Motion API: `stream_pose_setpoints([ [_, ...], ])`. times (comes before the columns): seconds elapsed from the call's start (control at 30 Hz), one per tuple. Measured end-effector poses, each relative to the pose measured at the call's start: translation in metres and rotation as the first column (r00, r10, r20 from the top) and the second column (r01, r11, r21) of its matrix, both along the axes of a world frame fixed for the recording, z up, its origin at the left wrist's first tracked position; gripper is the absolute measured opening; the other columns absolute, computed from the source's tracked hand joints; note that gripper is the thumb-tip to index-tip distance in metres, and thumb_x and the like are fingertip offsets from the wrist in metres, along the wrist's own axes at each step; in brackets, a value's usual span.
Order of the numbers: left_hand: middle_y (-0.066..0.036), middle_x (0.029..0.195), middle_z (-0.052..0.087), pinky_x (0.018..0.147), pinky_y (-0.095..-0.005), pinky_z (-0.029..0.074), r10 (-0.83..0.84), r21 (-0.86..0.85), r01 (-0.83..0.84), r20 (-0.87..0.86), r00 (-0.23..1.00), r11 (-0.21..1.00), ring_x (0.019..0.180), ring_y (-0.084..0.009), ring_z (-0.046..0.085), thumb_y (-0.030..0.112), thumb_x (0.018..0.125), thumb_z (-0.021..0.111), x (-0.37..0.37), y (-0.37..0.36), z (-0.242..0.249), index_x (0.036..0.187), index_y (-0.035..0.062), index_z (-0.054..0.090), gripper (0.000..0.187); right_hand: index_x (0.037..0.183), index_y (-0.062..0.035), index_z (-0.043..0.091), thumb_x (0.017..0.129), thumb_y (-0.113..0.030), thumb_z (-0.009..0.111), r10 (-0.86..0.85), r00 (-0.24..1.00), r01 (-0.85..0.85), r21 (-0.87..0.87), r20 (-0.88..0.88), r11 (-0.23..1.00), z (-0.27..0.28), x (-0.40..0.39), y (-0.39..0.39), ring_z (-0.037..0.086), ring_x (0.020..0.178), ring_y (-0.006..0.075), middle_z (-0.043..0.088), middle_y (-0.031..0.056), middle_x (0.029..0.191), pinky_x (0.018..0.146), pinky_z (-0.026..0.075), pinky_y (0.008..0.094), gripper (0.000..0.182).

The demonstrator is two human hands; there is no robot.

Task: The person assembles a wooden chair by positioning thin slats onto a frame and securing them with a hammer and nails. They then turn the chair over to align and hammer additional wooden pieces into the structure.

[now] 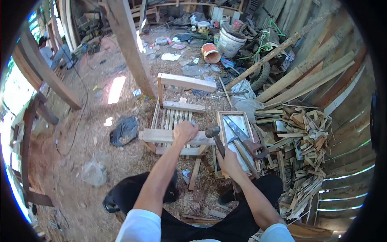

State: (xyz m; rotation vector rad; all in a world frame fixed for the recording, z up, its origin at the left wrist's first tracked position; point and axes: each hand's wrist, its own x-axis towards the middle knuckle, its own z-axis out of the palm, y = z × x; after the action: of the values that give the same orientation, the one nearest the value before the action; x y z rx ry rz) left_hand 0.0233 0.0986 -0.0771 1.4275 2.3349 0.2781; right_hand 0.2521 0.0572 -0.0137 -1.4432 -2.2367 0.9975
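My left hand [186,132] is closed in a fist-like grip on top of the near rail of a small slatted wooden frame [165,135]. Whatever its fingers may pinch is too small to make out. My right hand [230,162] is wrapped round the handle of a hammer [213,132], whose dark metal head is raised by the rail's right end. Just right of it stands a shallow wooden tray [219,121]. A handsaw [241,131] with a brown handle lies in the tray, beside another long-handled tool [242,153].
Scrap wood [302,141] is heaped at the right. A wooden post [131,48] rises beyond the frame. Buckets [231,41] stand farther back. A black plastic bag [124,131] lies left on the shaving-covered floor. Another person [46,52] is at the far left.
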Motion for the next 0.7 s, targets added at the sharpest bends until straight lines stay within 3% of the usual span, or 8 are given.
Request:
stream_pose_setpoints([
  [0.07, -0.025, 0.090, 0.068, 0.081, -0.0448, 0.053, 0.023, 0.024, -0.023, -0.007, 1.000, 0.999, 0.087, -0.0385, 0.068, 0.041, 0.086, 0.043, -0.009, 0.009, 0.001, 0.087, -0.0006, 0.073, 0.051, 0.105, 0.0060, 0.058, 0.092, -0.030, 0.057, 0.054, 0.996, -0.051, -0.038, 0.070, 0.998, 0.002, -0.002, 0.015, 0.060, 0.085, 0.0504, 0.062, 0.0327, 0.080, 0.070, 0.048, 0.0520, 0.038],
  [0.17, -0.025, 0.088, 0.069, 0.080, -0.0449, 0.053, 0.036, 0.059, -0.035, -0.006, 0.999, 0.998, 0.086, -0.0387, 0.068, 0.039, 0.085, 0.043, -0.007, 0.001, -0.007, 0.085, -0.0009, 0.073, 0.049, 0.104, 0.0051, 0.059, 0.093, -0.029, 0.056, 0.023, 0.989, 0.005, 0.187, -0.143, 0.982, 0.042, -0.004, 0.010, 0.064, 0.076, 0.0440, 0.062, 0.0288, 0.075, 0.065, 0.048, 0.0483, 0.036],
  [0.27, -0.026, 0.087, 0.068, 0.080, -0.0454, 0.053, 0.046, 0.060, -0.044, -0.040, 0.998, 0.997, 0.086, -0.0388, 0.068, 0.036, 0.085, 0.043, -0.008, 0.001, -0.017, 0.084, -0.0023, 0.072, 0.048, 0.102, 0.0047, 0.058, 0.094, -0.024, 0.056, -0.110, 0.963, 0.134, 0.081, -0.247, 0.988, 0.103, -0.014, 0.005, 0.063, 0.061, 0.0268, 0.058, 0.0191, 0.063, 0.059, 0.047, 0.0385, 0.030],
  [0.37, -0.026, 0.088, 0.069, 0.081, -0.0456, 0.054, 0.032, 0.065, -0.029, -0.045, 0.998, 0.997, 0.086, -0.0390, 0.068, 0.037, 0.085, 0.044, -0.011, 0.002, -0.018, 0.085, -0.0023, 0.072, 0.049, 0.100, 0.0052, 0.057, 0.095, -0.024, 0.056, -0.159, 0.928, 0.216, 0.139, -0.336, 0.966, 0.069, -0.014, -0.001, 0.064, 0.063, 0.0301, 0.058, 0.0203, 0.063, 0.061, 0.047, 0.0403, 0.030],
  [0.4, -0.027, 0.091, 0.068, 0.083, -0.0458, 0.053, 0.041, 0.039, -0.040, -0.021, 0.999, 0.998, 0.088, -0.0397, 0.068, 0.039, 0.085, 0.044, -0.014, 0.004, -0.017, 0.088, -0.0028, 0.072, 0.050, 0.100, 0.0056, 0.058, 0.094, -0.027, 0.055, -0.108, 0.957, 0.179, 0.259, -0.268, 0.949, 0.037, -0.009, -0.004, 0.065, 0.071, 0.0379, 0.061, 0.0235, 0.069, 0.065, 0.048, 0.0446, 0.033],
  [0.5, -0.027, 0.094, 0.067, 0.085, -0.0456, 0.052, 0.044, 0.007, -0.044, 0.010, 0.999, 0.999, 0.092, -0.0403, 0.067, 0.041, 0.085, 0.045, -0.008, 0.004, -0.010, 0.092, -0.0029, 0.071, 0.052, 0.100, 0.0065, 0.059, 0.092, -0.030, 0.055, -0.043, 0.996, 0.042, 0.022, 0.073, 0.999, -0.010, 0.002, 0.010, 0.063, 0.081, 0.0452, 0.063, 0.0278, 0.078, 0.071, 0.048, 0.0485, 0.038],
  [0.53, -0.026, 0.093, 0.068, 0.084, -0.0451, 0.052, 0.057, 0.032, -0.056, -0.011, 0.998, 0.998, 0.091, -0.0394, 0.067, 0.040, 0.085, 0.045, -0.010, 0.002, -0.008, 0.091, -0.0022, 0.071, 0.050, 0.092, 0.0039, 0.061, 0.091, -0.029, 0.058, -0.069, 0.998, 0.070, 0.110, -0.012, 0.992, -0.003, 0.004, 0.010, 0.058, 0.061, 0.0356, 0.060, 0.0196, 0.066, 0.065, 0.045, 0.0462, 0.033],
  [0.7, -0.025, 0.094, 0.068, 0.084, -0.0450, 0.052, 0.047, -0.001, -0.047, -0.017, 0.999, 0.999, 0.091, -0.0382, 0.067, 0.040, 0.086, 0.044, -0.009, 0.005, -0.016, 0.095, -0.0011, 0.071, 0.049, 0.088, 0.0031, 0.059, 0.094, -0.031, 0.057, -0.096, 0.976, 0.124, 0.135, -0.198, 0.983, 0.056, 0.013, 0.019, 0.055, 0.052, 0.0253, 0.057, 0.0105, 0.059, 0.053, 0.042, 0.0392, 0.035],
])
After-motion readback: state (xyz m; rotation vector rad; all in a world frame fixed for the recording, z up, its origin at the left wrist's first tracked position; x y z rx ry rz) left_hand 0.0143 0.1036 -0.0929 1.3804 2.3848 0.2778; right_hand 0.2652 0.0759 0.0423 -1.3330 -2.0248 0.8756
